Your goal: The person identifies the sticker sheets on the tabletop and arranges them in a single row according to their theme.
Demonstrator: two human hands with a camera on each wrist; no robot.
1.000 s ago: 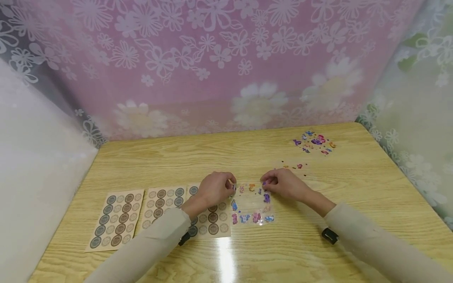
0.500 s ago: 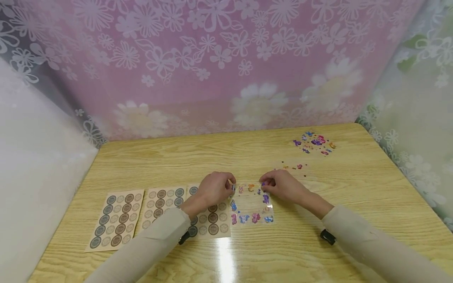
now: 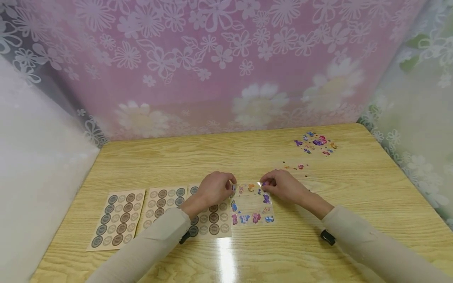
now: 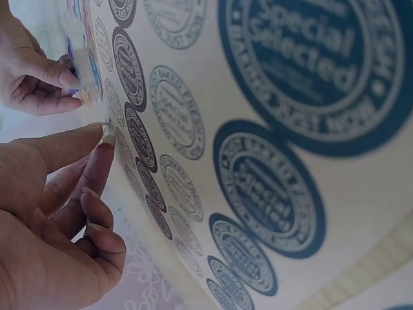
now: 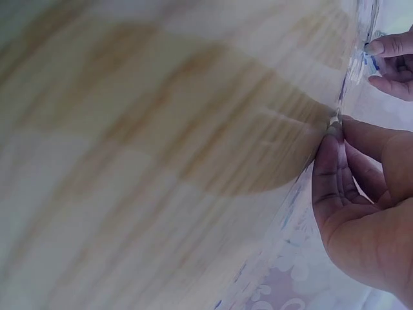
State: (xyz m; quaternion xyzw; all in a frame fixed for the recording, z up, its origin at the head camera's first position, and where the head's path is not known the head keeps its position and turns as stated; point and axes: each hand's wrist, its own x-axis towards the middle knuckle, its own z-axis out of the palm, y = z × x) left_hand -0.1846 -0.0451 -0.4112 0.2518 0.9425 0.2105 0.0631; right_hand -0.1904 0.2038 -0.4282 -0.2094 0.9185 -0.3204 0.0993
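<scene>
A clear sticker sheet [image 3: 249, 204] with colourful cartoon figures round its border lies between my two hands in the head view. My left hand [image 3: 216, 188] pinches its far left corner between thumb and forefinger. At the far right corner, my right hand [image 3: 284, 185] pinches the sheet the same way. The left wrist view shows the left hand [image 4: 64, 206] with thumb and fingertip together at the sheet's edge, the other fingers curled. In the right wrist view, the right hand [image 5: 368, 187] has thumb and finger meeting at the transparent edge.
Three cream sheets of round labels lie on the left: one [image 3: 116, 220] apart, one [image 3: 166, 200] beside it, and one [image 3: 214, 226] under the left forearm. Small colourful stickers [image 3: 317, 142] lie scattered at the back right of the wooden table [image 3: 177, 161], with several more [image 3: 301, 167] nearer.
The right hand and the sheet's right side have shifted very slightly left. Both hands keep their pinch on the sheet's far corners.
</scene>
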